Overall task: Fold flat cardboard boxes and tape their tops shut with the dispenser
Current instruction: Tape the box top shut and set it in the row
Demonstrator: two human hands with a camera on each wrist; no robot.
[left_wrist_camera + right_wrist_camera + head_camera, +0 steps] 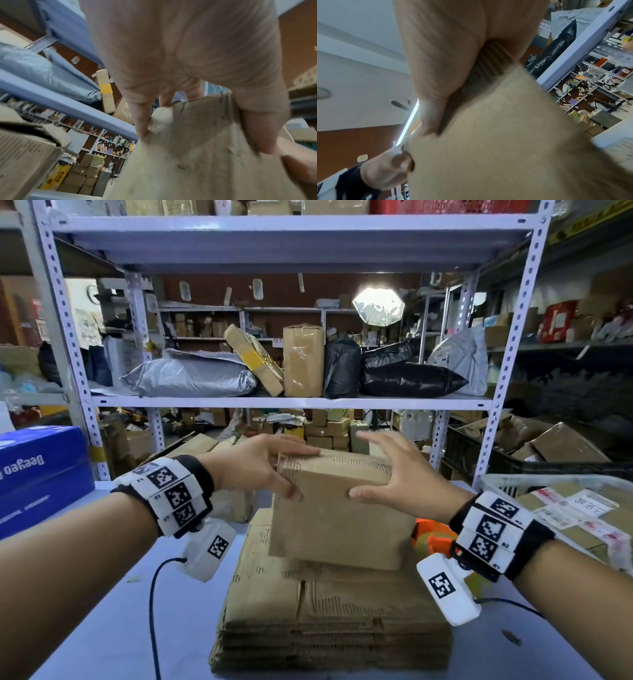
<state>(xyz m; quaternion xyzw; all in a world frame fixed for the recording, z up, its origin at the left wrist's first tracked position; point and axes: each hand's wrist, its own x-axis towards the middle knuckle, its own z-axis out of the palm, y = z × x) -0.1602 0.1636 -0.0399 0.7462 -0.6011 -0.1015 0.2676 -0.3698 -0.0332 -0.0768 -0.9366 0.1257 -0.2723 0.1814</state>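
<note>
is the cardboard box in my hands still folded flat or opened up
Still flat: the cardboard box shows one thin corrugated top edge, pinched by left hand and right hand.

Left hand (185,65) seen from the wrist, thumb and fingers (141,121) pinching the top edge of a flat cardboard box (197,155), blurred blue shelf rail (68,102) and stacked cartons (80,180) behind

A pale grey perforated-steel shelving rack (291,402) stands at the far edge of the light blue bench (113,611). Its middle shelf carries a silver plastic mailer bag (188,378), taped brown parcels (303,361) and black plastic bags (407,378). Beyond, a reddish-brown wall (274,292) and a bright octagonal studio lamp (378,306).
</note>
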